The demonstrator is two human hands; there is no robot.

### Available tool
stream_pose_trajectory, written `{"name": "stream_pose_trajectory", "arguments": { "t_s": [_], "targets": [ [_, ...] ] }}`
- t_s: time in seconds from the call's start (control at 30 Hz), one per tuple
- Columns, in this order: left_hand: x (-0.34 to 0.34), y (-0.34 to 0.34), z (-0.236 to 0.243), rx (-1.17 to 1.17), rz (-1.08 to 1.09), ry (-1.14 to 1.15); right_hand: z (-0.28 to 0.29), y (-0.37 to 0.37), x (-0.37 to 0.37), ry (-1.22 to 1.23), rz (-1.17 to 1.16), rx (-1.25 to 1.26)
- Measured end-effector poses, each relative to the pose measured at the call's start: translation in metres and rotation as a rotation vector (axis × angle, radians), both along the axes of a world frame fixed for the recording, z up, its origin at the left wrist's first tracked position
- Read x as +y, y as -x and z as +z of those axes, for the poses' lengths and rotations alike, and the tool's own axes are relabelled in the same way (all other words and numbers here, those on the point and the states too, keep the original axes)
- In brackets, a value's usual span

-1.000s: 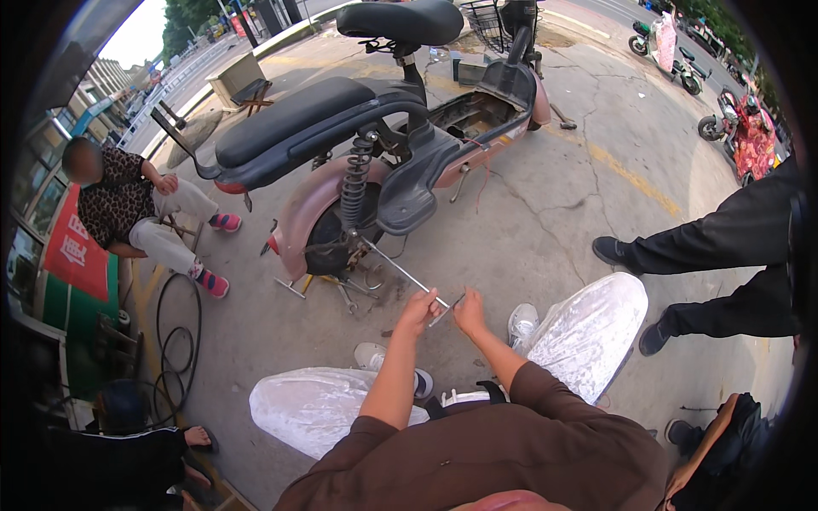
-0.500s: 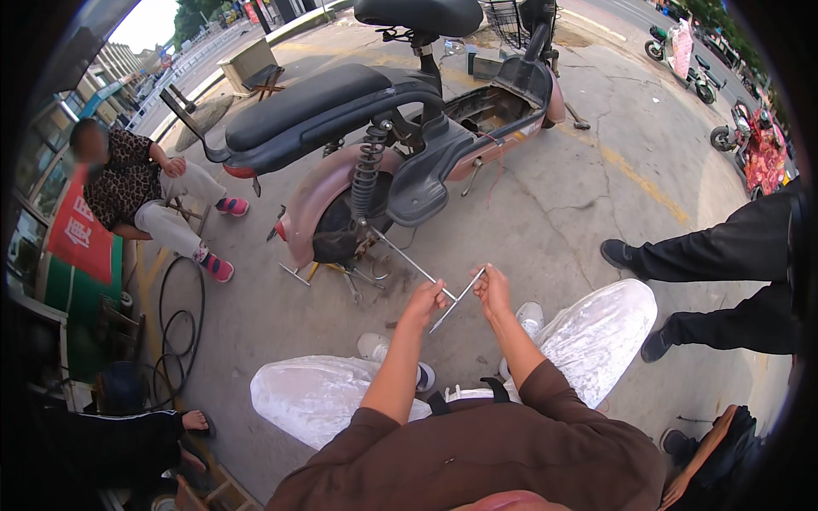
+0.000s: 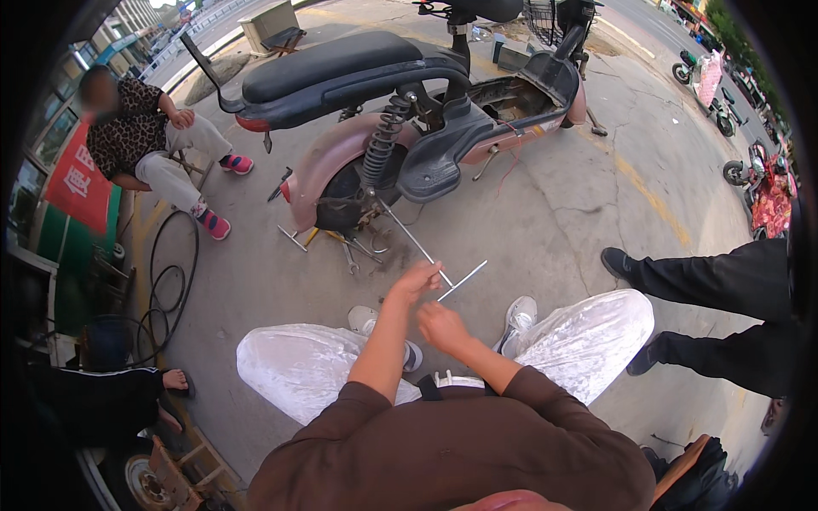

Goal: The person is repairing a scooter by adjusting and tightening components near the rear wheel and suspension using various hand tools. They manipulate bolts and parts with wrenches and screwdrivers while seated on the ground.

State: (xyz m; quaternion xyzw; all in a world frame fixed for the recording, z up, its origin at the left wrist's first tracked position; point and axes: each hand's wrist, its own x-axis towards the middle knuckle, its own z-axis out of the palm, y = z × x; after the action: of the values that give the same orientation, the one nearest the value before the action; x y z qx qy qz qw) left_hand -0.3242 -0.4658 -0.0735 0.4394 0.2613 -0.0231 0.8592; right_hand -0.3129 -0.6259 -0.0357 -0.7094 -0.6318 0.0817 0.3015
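Note:
A silver T-handle socket wrench (image 3: 416, 245) reaches from the scooter's rear wheel area toward me. Its far end meets the scooter near the foot of the coil spring shock absorber (image 3: 385, 145); the exact fastener is too small to make out. My left hand (image 3: 417, 279) is closed around the shaft just short of the crossbar. At the crossbar's near end, my right hand (image 3: 444, 327) has its fingers curled in; slight blur hides part of that grip. The crossbar's other end sticks out free to the upper right. The pink and black electric scooter (image 3: 341, 157) stands in front of me.
Several hand tools, among them a combination wrench (image 3: 350, 257), lie on the ground below the rear wheel. A black hose (image 3: 176, 285) is coiled at left, near a seated person (image 3: 158, 140). Another person's dark-trousered legs (image 3: 716, 264) are at right.
My right hand has left the crossbar's far upper end and come down to its near end. My left hand stays on the shaft. The whole view has shifted slightly.

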Motion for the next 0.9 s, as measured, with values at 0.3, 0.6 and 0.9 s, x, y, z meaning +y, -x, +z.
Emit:
{"name": "stream_pose_trajectory", "arguments": {
  "t_s": [0.3,0.6,0.9],
  "targets": [
    [-0.003,-0.011,0.007,-0.074,0.031,0.129,-0.102,-0.046,0.001,0.246,-0.405,0.165],
    [0.002,0.001,-0.011,-0.010,0.075,0.139,-0.038,-0.126,0.008,-0.375,-0.678,1.889],
    [-0.007,-0.009,0.007,-0.059,0.126,0.140,-0.041,-0.088,-0.002,-0.126,-0.800,1.887]
  ]
}}
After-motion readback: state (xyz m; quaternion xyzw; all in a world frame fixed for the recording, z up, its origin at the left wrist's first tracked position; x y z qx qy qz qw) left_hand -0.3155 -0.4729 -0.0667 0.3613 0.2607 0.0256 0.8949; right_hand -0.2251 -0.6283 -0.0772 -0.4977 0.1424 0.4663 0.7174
